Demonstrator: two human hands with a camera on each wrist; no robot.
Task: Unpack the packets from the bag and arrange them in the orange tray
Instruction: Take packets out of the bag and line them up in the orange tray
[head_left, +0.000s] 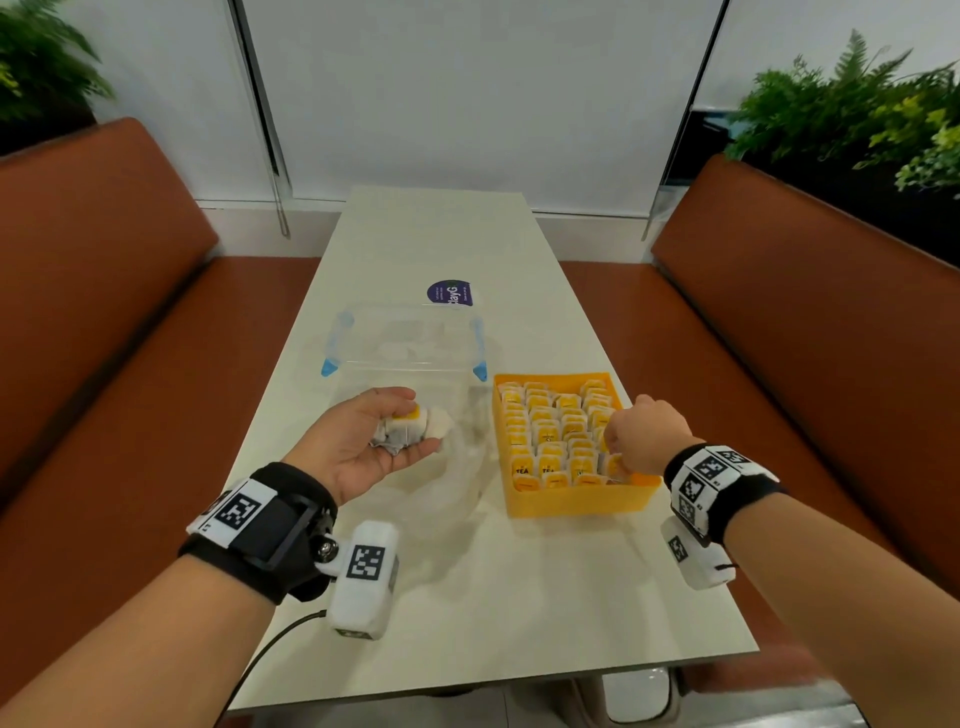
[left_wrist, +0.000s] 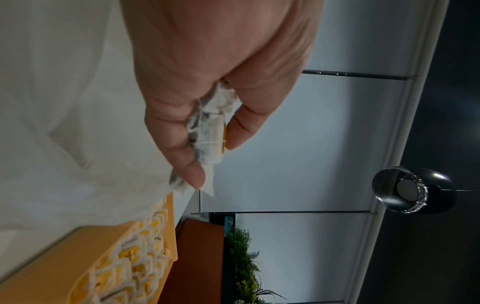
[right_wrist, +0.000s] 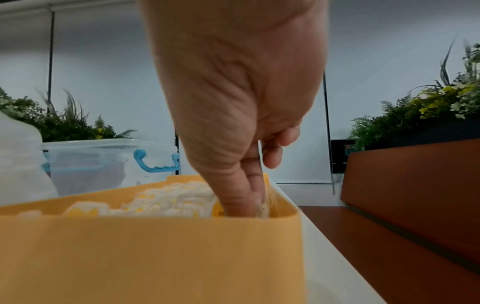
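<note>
Packets cupped in left grip; right grip pinches one in orange tray.

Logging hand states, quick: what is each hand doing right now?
Left hand: palm up, holds a few tea packets.
Right hand: fingers down in the orange tray, pinching a packet into the near right corner.

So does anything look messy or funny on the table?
Mostly tidy: the tea bags stand in neat rows in the orange tray. The odd bit is the left hand, holding a crumpled bunch of tea bags not yet put away.
</note>
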